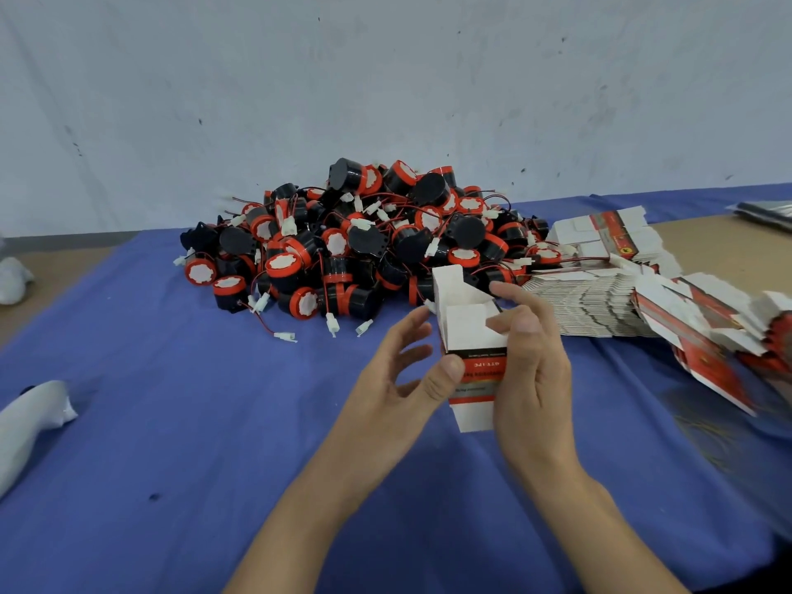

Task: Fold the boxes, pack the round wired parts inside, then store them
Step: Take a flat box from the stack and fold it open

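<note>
The carton (pixel 470 332) is up before the heap of round wired parts (pixel 364 242) — right hand (pixel 531 370) wrapped round its side, left hand (pixel 398 379) splayed, thumb pressing. Light, thin card, I'd say — crushable, so grip the folded edges.

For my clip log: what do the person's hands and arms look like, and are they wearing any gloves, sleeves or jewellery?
The left hand and right hand are bare, with no gloves. No ring, watch or bracelet shows. The left forearm and right forearm are uncovered down to the frame's bottom edge, with no sleeve in view.
</note>
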Demonstrator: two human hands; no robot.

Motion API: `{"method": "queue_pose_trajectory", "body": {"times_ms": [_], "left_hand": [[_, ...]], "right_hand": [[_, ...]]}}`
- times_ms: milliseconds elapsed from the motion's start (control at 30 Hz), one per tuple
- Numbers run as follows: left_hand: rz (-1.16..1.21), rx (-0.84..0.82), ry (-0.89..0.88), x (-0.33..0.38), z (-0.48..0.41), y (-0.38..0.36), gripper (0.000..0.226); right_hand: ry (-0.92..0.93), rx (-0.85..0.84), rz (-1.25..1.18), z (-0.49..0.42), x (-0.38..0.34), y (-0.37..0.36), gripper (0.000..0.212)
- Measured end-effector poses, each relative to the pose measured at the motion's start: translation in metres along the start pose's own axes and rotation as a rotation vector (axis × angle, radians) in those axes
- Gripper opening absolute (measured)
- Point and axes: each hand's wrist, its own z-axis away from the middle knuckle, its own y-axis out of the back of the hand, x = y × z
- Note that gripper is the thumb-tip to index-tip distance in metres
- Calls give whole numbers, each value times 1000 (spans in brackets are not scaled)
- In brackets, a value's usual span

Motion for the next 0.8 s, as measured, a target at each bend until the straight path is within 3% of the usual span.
{"method": "queue_pose_trajectory", "body": {"times_ms": [233, 500, 633, 800], "left_hand": [[68, 34, -80, 16, 2, -3, 64], [69, 70, -71, 19, 5, 2, 47], [75, 56, -77, 17, 7, 5, 50], [115, 51, -79, 14, 6, 10, 24]], "right_hand": [[102, -159, 37, 6, 1, -7, 44], [85, -209, 18, 11, 1, -7, 46], [53, -238, 32, 13, 0, -6, 52], [87, -304, 128, 15, 1, -7, 51]]}}
